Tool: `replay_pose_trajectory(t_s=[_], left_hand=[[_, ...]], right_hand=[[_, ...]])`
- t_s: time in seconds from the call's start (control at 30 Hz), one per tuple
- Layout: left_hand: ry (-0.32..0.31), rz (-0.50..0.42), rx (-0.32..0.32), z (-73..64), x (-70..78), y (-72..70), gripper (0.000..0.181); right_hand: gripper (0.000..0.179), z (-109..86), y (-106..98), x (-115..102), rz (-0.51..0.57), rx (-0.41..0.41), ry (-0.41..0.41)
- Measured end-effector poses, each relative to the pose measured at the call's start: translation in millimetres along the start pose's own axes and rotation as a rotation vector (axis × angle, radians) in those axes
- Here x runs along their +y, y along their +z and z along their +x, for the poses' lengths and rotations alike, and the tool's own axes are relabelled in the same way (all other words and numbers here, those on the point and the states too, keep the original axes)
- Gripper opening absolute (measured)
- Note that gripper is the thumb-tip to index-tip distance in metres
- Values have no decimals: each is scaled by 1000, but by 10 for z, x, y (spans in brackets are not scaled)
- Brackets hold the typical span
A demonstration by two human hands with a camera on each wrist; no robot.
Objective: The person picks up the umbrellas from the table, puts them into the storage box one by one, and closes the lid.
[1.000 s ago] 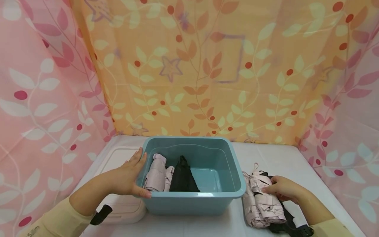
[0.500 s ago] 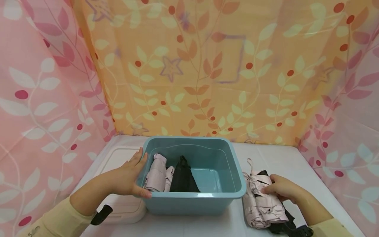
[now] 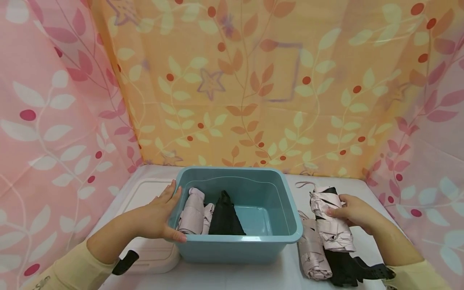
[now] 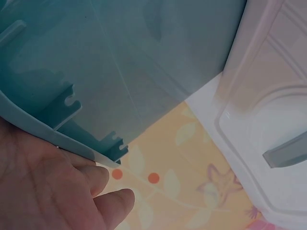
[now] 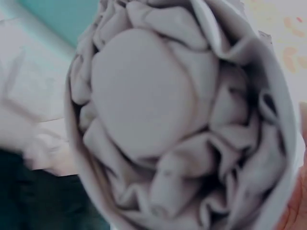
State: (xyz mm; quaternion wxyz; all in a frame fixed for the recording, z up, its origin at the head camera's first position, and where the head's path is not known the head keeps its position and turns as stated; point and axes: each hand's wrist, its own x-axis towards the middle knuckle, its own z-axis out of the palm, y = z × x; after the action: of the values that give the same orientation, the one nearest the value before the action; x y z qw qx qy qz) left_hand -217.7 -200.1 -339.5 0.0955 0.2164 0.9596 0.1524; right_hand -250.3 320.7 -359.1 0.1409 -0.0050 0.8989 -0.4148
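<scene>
My right hand point(image 3: 357, 211) grips a pale pink folded umbrella point(image 3: 331, 221) at the right, thumb across its front, its wrist loop pointing back and left. In the right wrist view the umbrella's round end point(image 5: 144, 96), ringed by gathered fabric, fills most of the picture. Below it on the table lie a second pale pink folded umbrella point(image 3: 313, 253) and a black fabric bundle point(image 3: 342, 268). My left hand point(image 3: 156, 215) rests on the left rim of a blue plastic bin point(image 3: 235, 249), fingers spread and fairly straight, thumb at the front corner.
Inside the bin, a pale pink roll point(image 3: 192, 211) and a black cloth bundle point(image 3: 226, 217) lie toward the left. A white lid point(image 3: 152, 257) sits on the table left of the bin, partly under my left arm. Patterned curtains point(image 3: 239, 100) enclose the back and sides.
My right hand has lifted the upper pink umbrella up and away from the other one, uncovering more of the black bundle. My left hand has stayed on the bin.
</scene>
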Motion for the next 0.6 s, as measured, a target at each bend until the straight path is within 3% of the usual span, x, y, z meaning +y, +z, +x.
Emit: replay_pose_trajectory(t_s=[0.27, 0.47, 0.6], left_hand=[[0, -10, -1, -1, -12, 6, 130], [0, -12, -2, -10, -3, -7, 130], [11, -2, -1, -15, 17, -27, 130]], right_hand=[[61, -11, -187, -261, -41, 52, -65], [81, 12, -268, -482, -42, 36, -109], [79, 49, -283, -666, -31, 30, -150]])
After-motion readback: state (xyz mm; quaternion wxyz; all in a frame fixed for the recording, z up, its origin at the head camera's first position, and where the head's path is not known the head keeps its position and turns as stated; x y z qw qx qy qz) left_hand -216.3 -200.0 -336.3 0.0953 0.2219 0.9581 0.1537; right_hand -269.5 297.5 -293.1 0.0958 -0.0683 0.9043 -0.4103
